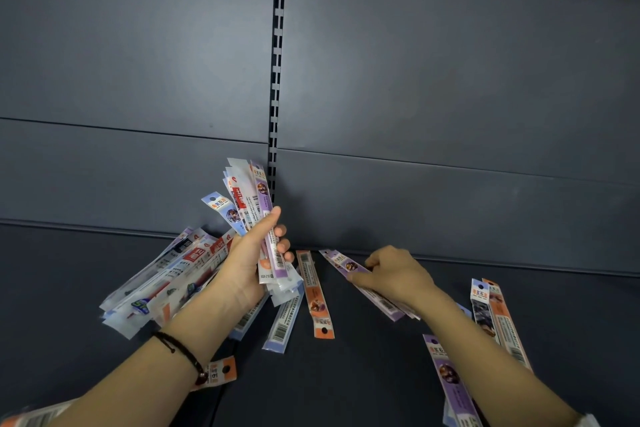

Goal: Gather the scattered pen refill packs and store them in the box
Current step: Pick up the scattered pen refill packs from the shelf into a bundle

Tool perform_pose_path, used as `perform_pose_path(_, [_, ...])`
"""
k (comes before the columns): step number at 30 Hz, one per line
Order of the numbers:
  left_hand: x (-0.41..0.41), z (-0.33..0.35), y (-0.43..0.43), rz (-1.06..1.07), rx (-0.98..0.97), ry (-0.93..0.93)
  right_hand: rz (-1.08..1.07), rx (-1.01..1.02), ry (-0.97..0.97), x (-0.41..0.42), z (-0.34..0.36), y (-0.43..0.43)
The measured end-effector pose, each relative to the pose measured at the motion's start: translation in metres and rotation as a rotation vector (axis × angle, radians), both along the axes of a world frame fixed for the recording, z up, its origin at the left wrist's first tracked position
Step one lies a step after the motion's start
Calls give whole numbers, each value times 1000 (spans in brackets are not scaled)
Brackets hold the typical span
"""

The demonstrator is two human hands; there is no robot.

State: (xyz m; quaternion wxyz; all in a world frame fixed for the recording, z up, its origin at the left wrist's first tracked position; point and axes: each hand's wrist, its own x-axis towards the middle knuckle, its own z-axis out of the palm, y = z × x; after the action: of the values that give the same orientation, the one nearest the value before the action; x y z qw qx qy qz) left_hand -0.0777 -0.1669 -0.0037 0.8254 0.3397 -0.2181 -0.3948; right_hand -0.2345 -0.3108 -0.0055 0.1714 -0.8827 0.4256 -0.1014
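Left hand (247,265): raised above the shelf (363,378), fingers (283,245) and thumb curled round a bundle of refill packs (250,192). The bundle stands nearly upright and fans out above the thumb; its lower ends project below the palm. A dark cord bracelet (180,352) sits on the left wrist.

Right hand (396,274): lowered to the shelf, palm down, fingers (373,262) curled over a purple pack (346,264), with the thumb pressed against its near edge. This pack lies flat and slants from just beyond the fingers back under the wrist. Whether any part of it is lifted off the shelf cannot be determined.

Loose packs on the shelf:
- An orange pack (316,295) lies between the two sets of fingers, close to the lower ends of the bundle.
- A blue-and-white pack (282,329) lies just below the left fingers, beside the orange pack.
- A pile of white and red packs (166,282) lies to the left of the left fingers, partly behind the left forearm.
- An orange-topped pack (221,369) shows beneath the left wrist.
- A cluster of blue and orange packs (493,312) lies to the right of the right fingers, well apart from them.
- A second purple pack (450,374) lies alongside the right forearm.

Behind both hands stands a dark back panel (450,62), divided by a slotted upright (277,62).
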Motion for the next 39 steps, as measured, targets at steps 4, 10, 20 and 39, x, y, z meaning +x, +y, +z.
perform_pose_path(4, [0, 0, 1, 1, -4, 1, -14, -1, 48, 3, 0, 2])
perform_pose_path(10, [-5, -2, 0, 0, 33, -36, 29, 69, -24, 5, 0, 1])
perform_pose_path(20, [-7, -2, 0, -8, 50, -51, 116, -84, 88, 4, -1, 10])
perform_pose_path(39, [-15, -2, 0, -123, 74, -125, 278, 691, -998, 4, 32, 23])
